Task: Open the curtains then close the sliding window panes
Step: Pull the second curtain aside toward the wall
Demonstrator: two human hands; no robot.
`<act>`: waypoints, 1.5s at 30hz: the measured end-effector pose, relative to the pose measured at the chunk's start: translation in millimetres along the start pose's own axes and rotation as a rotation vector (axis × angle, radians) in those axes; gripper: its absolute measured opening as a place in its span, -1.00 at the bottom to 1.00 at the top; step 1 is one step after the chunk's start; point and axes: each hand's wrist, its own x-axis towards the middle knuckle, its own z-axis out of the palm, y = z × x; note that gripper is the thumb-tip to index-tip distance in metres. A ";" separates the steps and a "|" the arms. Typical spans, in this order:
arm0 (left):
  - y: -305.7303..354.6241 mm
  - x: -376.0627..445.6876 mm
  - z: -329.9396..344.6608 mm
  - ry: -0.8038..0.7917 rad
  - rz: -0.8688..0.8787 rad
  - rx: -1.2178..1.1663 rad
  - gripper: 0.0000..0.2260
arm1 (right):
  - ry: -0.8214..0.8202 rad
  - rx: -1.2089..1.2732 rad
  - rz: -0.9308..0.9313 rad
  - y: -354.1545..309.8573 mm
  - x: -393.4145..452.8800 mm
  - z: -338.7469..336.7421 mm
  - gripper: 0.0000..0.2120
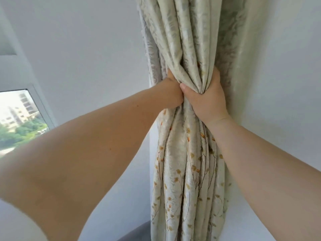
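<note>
A pale green curtain [189, 40] with an orange leaf print hangs bunched into a tight column against the white wall. My left hand [171, 92] wraps round the bundle from the left, its fingers hidden behind the folds. My right hand [206, 98] grips the same bundle from the right at the same height, thumb across the front. Both hands squeeze the fabric together at mid-height. A window pane [15, 117] shows at the far left, with buildings and trees outside; my left forearm covers its lower part.
White wall [86, 49] fills the space between the window and the curtain, and continues to the right of the curtain. A white window frame [41, 103] edges the pane. A dark strip [137, 231] lies at the bottom beside the curtain.
</note>
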 end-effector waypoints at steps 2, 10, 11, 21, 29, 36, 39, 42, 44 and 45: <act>-17.5 -15.6 -3.6 0.017 -0.124 -0.094 -0.76 | -0.040 0.021 0.000 0.0 -2.1 19.9 -0.26; -64.1 -53.2 5.5 -0.081 -0.326 -0.620 -0.61 | -0.059 -0.043 -0.060 -2.6 -8.0 57.4 -0.10; -67.9 -58.2 9.4 -0.071 -0.322 -0.692 -0.59 | -0.066 -0.047 -0.060 -2.6 -10.5 61.3 -0.08; -84.6 -111.6 22.0 -0.018 -0.526 -0.838 -0.48 | -0.127 -0.368 -0.087 9.5 -26.6 83.8 -0.10; -93.8 -166.9 8.3 -0.006 -0.624 -0.603 -0.46 | -0.223 -0.334 0.033 -18.0 -46.3 88.4 0.02; -117.6 -290.6 -6.8 0.000 -0.715 -0.582 -0.49 | -0.334 -0.315 0.098 -82.9 -112.4 115.3 0.07; -125.5 -377.0 -15.1 0.046 -0.815 -0.579 -0.51 | -0.334 -0.302 0.051 -132.4 -160.3 131.7 -0.04; -127.6 -476.9 -25.8 0.053 -0.910 -0.526 -0.50 | -0.415 -0.220 -0.030 -197.3 -222.0 150.8 -0.13; -124.0 -532.7 -33.5 0.060 -0.977 -0.539 -0.49 | -0.528 -0.170 -0.042 -236.5 -259.2 164.1 -0.17; -121.8 -566.0 -39.2 0.063 -1.023 -0.537 -0.49 | -0.591 -0.135 -0.055 -260.0 -281.3 172.9 -0.19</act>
